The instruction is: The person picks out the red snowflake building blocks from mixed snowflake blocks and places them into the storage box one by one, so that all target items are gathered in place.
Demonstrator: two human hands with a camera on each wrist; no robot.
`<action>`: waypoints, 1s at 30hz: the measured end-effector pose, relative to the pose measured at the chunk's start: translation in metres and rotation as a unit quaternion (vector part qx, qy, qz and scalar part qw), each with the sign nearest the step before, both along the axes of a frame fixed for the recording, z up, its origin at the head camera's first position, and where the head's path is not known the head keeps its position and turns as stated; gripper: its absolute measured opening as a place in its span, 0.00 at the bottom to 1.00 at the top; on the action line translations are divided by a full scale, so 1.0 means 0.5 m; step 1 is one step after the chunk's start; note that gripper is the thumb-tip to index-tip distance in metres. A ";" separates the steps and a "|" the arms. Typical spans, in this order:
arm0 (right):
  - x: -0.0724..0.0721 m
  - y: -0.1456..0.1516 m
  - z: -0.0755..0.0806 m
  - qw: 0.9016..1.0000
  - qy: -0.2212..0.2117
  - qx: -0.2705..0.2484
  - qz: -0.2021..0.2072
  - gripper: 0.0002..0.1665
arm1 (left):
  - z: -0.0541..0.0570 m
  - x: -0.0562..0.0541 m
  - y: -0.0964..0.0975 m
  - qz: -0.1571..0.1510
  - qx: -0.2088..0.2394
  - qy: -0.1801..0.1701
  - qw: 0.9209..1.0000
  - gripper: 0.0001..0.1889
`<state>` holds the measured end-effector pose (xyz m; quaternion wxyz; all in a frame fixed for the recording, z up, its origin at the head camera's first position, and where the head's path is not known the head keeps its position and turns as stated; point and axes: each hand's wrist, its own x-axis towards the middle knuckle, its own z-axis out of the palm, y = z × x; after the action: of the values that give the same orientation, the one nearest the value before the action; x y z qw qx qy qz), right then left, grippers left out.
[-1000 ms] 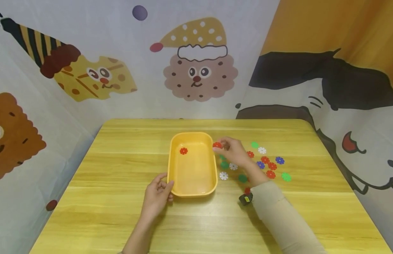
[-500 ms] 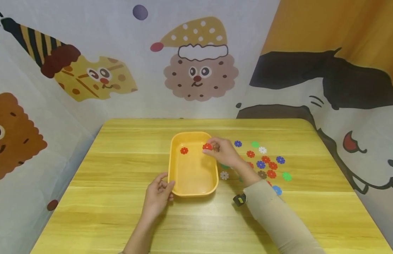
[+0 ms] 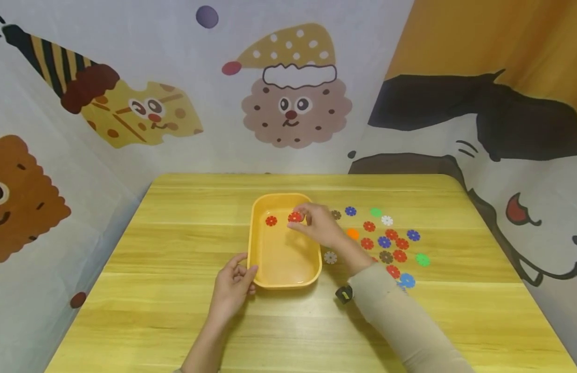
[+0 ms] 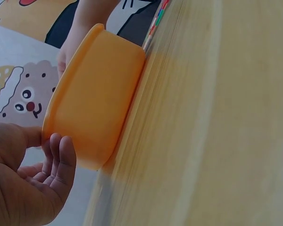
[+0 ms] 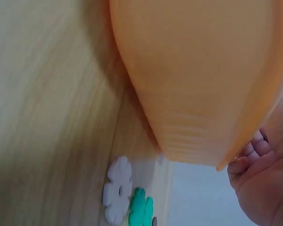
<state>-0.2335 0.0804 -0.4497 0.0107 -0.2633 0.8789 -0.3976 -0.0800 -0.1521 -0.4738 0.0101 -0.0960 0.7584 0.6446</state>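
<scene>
A yellow plastic basin (image 3: 288,287) stands on the wooden table. My left hand (image 3: 232,287) grips its near left rim; in the left wrist view the thumb lies at the rim and the curled fingers (image 4: 62,160) touch the outer wall. Over the basin's far right part, my right hand (image 3: 323,228) pinches a red snowflake disc (image 3: 294,217) between thumb and fingers. Another red snowflake disc (image 3: 271,221) lies inside the basin toward the far left. In the right wrist view the basin's wall hides the fingertips and the held disc.
Several loose snowflake discs lie right of the basin, among them a white disc (image 3: 331,257), an orange disc (image 3: 352,234), a blue disc (image 3: 407,280) and a green disc (image 3: 422,259). My right forearm covers some. A cartoon-printed cloth (image 3: 213,114) hangs behind the table (image 3: 143,290).
My right hand has moved left with the red disc, from beside the basin's right rim to over its inside. More loose discs now show on the table. The left hand keeps its place.
</scene>
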 end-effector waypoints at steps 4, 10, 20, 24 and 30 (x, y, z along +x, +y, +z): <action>-0.002 -0.019 0.003 1.000 0.016 0.000 0.010 0.25 | 0.002 0.001 -0.002 0.003 0.001 0.000 1.000 0.28; -0.007 -0.055 0.008 0.999 0.043 -0.001 0.022 0.22 | 0.004 0.002 -0.005 0.008 0.003 0.003 1.000 0.27; -0.010 -0.096 -0.002 0.998 -0.036 0.043 0.027 0.26 | 0.006 0.002 -0.002 0.006 -0.002 0.000 1.000 0.27; -0.013 -0.107 -0.007 0.997 -0.040 0.060 0.015 0.26 | 0.005 0.002 0.000 0.007 -0.004 0.004 1.000 0.26; -0.018 -0.118 -0.023 0.992 -0.046 0.116 -0.005 0.25 | -0.001 0.001 0.005 0.002 -0.006 0.012 1.000 0.25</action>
<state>-0.2427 0.0216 -0.4610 0.0793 -0.2373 0.9190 -0.3048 -0.0794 -0.1496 -0.4741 -0.0009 -0.0899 0.7619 0.6415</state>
